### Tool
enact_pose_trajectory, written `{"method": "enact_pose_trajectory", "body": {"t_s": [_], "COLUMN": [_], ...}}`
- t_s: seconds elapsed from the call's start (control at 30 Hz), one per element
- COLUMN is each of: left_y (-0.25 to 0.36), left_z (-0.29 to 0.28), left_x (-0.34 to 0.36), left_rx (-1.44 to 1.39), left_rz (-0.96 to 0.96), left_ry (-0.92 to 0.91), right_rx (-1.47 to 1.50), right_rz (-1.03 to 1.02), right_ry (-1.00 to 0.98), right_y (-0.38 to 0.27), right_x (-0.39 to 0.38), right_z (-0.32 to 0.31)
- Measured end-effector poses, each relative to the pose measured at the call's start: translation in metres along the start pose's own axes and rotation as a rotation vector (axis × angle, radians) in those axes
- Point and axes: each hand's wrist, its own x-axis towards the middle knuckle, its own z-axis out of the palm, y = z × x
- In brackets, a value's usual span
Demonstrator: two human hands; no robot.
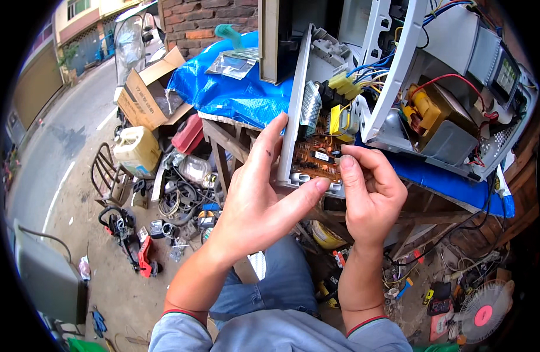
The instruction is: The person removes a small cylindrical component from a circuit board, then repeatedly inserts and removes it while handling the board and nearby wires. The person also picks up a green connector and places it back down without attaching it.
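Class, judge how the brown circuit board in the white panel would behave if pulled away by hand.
The circuit board probably stays stiff, being a flat plate. Its attached wires would likely tether it. Upright parts such as the yellow component look fragile.

Blue tarp [235, 97] over wooden counter [223, 144]. Open cardboard box [147, 94] and cream jerrycan [138, 149] on the ground at left, tangled cables [182, 199] beside them. White fan [484, 311] lower right. Red item [188, 135] under the counter edge, possibly a case.
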Motion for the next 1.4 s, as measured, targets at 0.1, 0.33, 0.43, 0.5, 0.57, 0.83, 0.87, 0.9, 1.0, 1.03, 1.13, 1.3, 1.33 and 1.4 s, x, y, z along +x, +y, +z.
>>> {"method": "enact_pose_trajectory", "body": {"t_s": [0.1, 0.33, 0.43, 0.5, 0.57, 0.83, 0.87, 0.9, 1.0, 1.03, 1.13, 1.3, 1.33, 1.4], "left_y": [-0.001, -0.013, -0.018, -0.019, -0.020, -0.016, -0.014, -0.012, -0.007, -0.006, -0.003, 0.001, 0.002, 0.002], "left_z": [0.004, 0.010, 0.011, 0.011, 0.011, 0.013, 0.012, 0.011, 0.010, 0.010, 0.011, 0.014, 0.014, 0.014], "left_x": [-0.003, -0.007, -0.007, -0.007, -0.007, -0.006, -0.007, -0.008, -0.009, -0.009, -0.009, -0.010, -0.010, -0.010], "left_rx": [-0.082, -0.070, -0.031, -0.057, -0.071, -0.064, -0.068, -0.072, -0.047, -0.033, -0.051, -0.087, -0.087, -0.087], "left_rz": [-0.026, 0.028, 0.082, 0.096, 0.097, 0.105, 0.082, 0.059, 0.056, 0.051, 0.058, 0.074, 0.077, 0.083], "left_ry": [0.011, 0.030, 0.081, 0.083, 0.080, 0.102, 0.077, 0.052, 0.035, 0.038, 0.055, 0.099, 0.103, 0.112], "right_rx": [-0.025, -0.116, -0.131, -0.132, -0.143, -0.144, -0.150, -0.143, -0.145, -0.144, -0.132, -0.113, -0.109, -0.108], "right_rz": [0.017, 0.041, 0.031, 0.039, 0.051, 0.065, 0.071, 0.078, 0.088, 0.086, 0.091, 0.090, 0.091, 0.087], "right_ry": [-0.008, -0.095, -0.088, -0.069, -0.060, -0.075, -0.075, -0.079, -0.081, -0.079, -0.078, -0.094, -0.098, -0.102], "right_y": [-0.001, -0.016, -0.019, -0.020, -0.021, -0.022, -0.023, -0.024, -0.026, -0.028, -0.030, -0.035, -0.036, -0.037], "right_x": [0.000, 0.002, 0.003, 0.003, 0.002, 0.003, 0.003, 0.003, 0.004, 0.004, 0.005, 0.006, 0.006, 0.006], "right_z": [-0.003, -0.010, -0.007, -0.006, -0.006, -0.007, -0.007, -0.007, -0.008, -0.009, -0.009, -0.010, -0.010, -0.009]}}
